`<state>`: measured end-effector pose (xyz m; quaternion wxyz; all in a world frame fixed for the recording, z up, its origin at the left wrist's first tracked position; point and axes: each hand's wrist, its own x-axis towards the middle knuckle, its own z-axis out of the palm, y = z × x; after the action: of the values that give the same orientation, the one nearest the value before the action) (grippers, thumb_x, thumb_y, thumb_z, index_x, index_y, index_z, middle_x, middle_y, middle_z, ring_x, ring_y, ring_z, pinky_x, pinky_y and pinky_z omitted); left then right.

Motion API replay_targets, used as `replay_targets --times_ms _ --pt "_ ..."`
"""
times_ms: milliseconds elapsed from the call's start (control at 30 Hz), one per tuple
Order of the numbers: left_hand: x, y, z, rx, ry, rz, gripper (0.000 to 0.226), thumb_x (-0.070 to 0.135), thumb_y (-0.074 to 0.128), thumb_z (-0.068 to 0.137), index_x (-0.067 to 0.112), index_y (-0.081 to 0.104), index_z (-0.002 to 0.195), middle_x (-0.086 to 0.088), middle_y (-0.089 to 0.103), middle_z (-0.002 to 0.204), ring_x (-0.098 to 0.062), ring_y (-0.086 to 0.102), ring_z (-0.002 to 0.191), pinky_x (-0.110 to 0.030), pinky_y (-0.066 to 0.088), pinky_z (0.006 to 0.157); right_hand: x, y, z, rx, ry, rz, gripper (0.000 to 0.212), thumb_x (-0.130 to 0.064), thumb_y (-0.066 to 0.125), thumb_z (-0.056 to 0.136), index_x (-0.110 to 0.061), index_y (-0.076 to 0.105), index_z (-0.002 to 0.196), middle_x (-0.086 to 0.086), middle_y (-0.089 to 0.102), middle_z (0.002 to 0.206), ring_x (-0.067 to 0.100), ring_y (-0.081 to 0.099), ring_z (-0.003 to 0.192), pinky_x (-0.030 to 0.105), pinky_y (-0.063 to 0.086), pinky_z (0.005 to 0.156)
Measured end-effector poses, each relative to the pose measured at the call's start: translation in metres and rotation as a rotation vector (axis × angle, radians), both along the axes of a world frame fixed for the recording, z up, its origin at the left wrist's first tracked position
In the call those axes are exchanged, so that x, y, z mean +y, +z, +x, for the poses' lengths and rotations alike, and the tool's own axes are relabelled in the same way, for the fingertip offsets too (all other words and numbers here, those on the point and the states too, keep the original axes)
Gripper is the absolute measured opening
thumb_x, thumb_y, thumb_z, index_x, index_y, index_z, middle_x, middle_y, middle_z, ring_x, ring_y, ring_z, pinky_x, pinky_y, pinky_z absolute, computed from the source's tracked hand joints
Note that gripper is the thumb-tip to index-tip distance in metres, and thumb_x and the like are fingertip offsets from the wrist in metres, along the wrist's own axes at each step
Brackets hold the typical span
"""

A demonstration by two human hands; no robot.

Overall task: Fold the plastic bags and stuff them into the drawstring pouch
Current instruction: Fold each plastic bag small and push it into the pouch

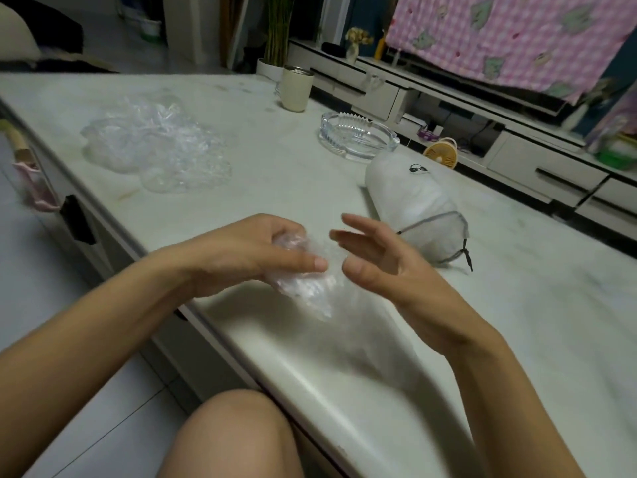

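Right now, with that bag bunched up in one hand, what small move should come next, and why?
Probably the right hand reaches to the drawstring pouch and holds its mouth open. The left hand grips the scrunched plastic bag, while the right hand is open, empty and nearer the pouch, which lies on the table.

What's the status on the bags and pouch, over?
Left hand grips scrunched bag; right hand open. Drawstring pouch lying just beyond right hand. Bag pile waiting far left. Nothing between hands and pouch.
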<state>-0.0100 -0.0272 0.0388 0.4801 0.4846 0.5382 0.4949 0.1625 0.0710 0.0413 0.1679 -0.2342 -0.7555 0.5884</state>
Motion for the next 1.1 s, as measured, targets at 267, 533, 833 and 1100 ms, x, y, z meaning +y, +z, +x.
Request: replay_targets --times_ms 267,533,833,1100 --pt "0.041 -0.021 0.003 -0.214 0.484 0.019 0.017 0.019 0.071 0.078 0.01 0.057 0.081 -0.003 0.061 0.068 -0.015 0.052 0.058 -0.016 0.049 0.049 0.018 -0.016 0.016 -0.112 -0.201 -0.142 0.032 -0.025 0.079 0.073 -0.003 0.059 0.088 0.012 0.052 0.076 0.022 0.047 0.066 0.03 0.039 0.058" --pt "0.04 -0.042 0.057 -0.326 0.341 0.032 0.027 0.015 0.062 0.087 -0.006 0.063 0.103 -0.009 0.071 0.076 -0.017 0.067 0.066 -0.024 0.053 0.056 0.023 -0.023 0.014 -0.001 -0.31 -0.18 0.027 -0.019 0.067 0.086 0.001 0.063 0.103 0.019 0.069 0.101 0.028 0.066 0.088 0.043 0.051 0.087" --pt "0.04 -0.046 0.053 -0.436 0.332 0.065 0.011 0.002 0.053 0.088 0.003 0.064 0.089 -0.012 0.062 0.08 -0.014 0.06 0.06 -0.021 0.051 0.054 0.022 -0.022 0.011 0.146 -0.289 -0.274 0.034 0.013 0.051 0.082 -0.011 0.069 0.066 0.006 0.065 0.07 0.019 0.06 0.066 0.024 0.05 0.063" --pt "0.036 -0.044 0.047 -0.438 0.1 -0.045 0.045 0.029 0.063 0.078 -0.004 0.061 0.109 -0.022 0.067 0.1 -0.031 0.064 0.088 -0.038 0.051 0.079 0.008 -0.024 0.0 0.213 -0.313 -0.163 0.056 0.022 0.037 0.078 -0.018 0.064 0.048 -0.004 0.065 0.08 0.017 0.06 0.075 0.025 0.05 0.064"
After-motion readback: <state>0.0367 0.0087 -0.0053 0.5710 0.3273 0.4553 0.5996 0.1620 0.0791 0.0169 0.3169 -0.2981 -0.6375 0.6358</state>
